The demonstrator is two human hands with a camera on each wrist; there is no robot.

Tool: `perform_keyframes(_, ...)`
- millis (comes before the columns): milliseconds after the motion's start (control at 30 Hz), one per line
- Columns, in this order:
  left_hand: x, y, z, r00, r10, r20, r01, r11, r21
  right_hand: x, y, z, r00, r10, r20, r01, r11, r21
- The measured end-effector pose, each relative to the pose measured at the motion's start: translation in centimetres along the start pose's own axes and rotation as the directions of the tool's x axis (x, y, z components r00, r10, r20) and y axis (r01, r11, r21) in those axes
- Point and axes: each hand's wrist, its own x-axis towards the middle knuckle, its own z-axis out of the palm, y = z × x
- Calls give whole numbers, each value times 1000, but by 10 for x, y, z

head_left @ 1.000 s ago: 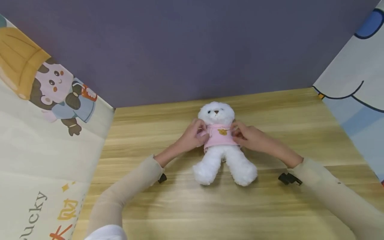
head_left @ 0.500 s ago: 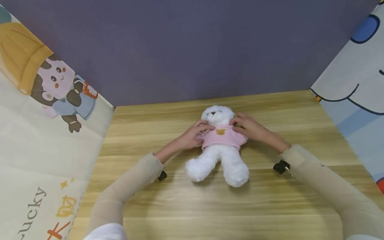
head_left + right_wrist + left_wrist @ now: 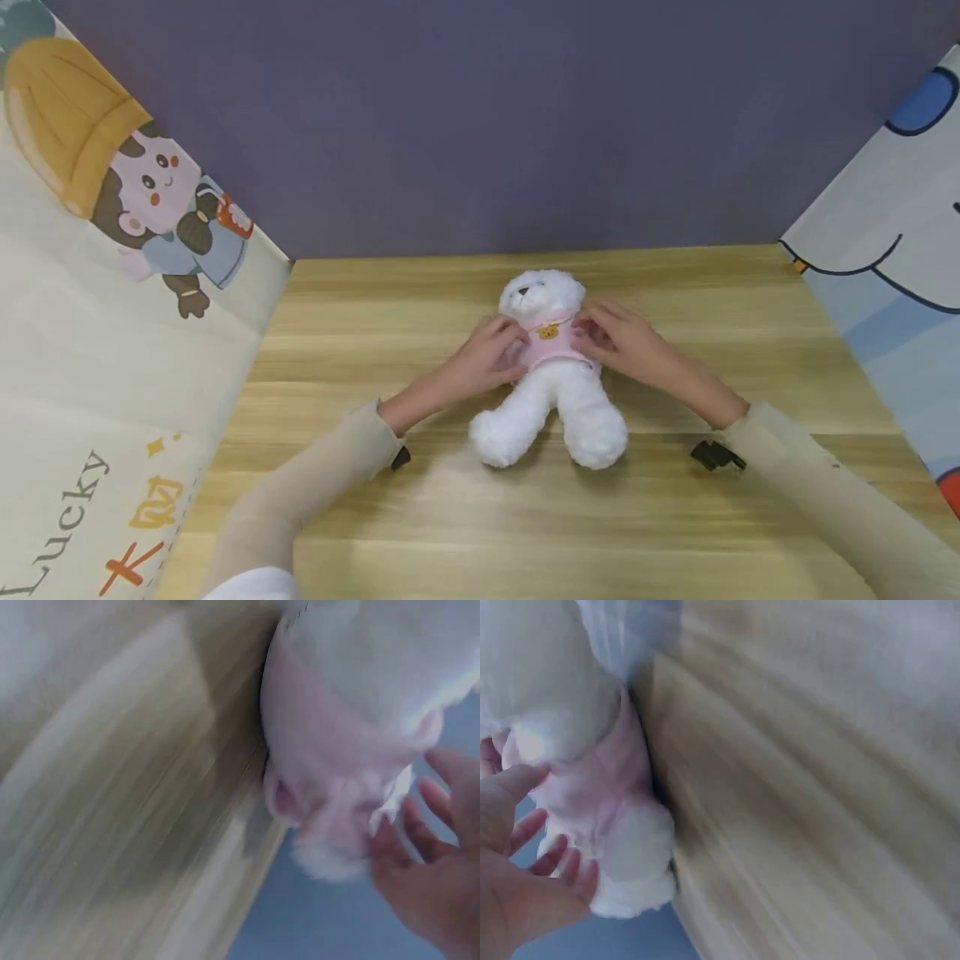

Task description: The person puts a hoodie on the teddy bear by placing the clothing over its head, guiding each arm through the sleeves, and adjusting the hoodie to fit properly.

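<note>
A white plush bear [image 3: 592, 417] lies on its back, its head tipped toward the left and its feet toward me. It wears a pink shirt [image 3: 557, 348] with a small yellow-brown animal patch [image 3: 549, 332] on the chest. Against the shirt's left side rests my left hand [image 3: 482, 360], hiding that arm of the bear. In the left wrist view its fingers are loosely bent and spread, with the thumb at the pink cloth. My right hand [image 3: 628, 343] touches the opposite side. The right wrist view shows its bent fingers [image 3: 388, 838] at the sleeve, pinching nothing clearly.
The bear lies on a wood-grain tabletop [image 3: 420, 517]. A dark grey-purple panel [image 3: 480, 125] rises behind it. Printed cartoon panels stand at the left [image 3: 67, 350] and right [image 3: 885, 333]. Small black devices [image 3: 716, 455] hang under both wrists.
The bear's head has turned toward the left and its feet have shifted slightly left since the first frame. Both hands have moved from the shoulders down to the sides of the shirt since half a second ago.
</note>
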Motion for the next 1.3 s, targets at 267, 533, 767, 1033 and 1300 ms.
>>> perform_keyframes(267,-1,2,-1,1000,-19,23,19,999,-27,6,-7,-4,983,-14,184,7,999,39)
perform_keyframes(533,0,11,8,984,-168,64,176,975,-137,2,-2,16,995,1,95,-4,999,38)
perform_keyframes(767,39,16,6,949,-315,-14,312,944,-104,18,36,44,993,-15,-115,26,995,95)
perform_keyframes(1033,74,-19,-5,929,-367,-52,368,930,8,58,80,59,989,-19,-144,47,980,195)
perform_keyframes(1300,52,-30,-29,983,-181,-14,180,981,-71,48,66,16,964,203,175,-235,954,189)
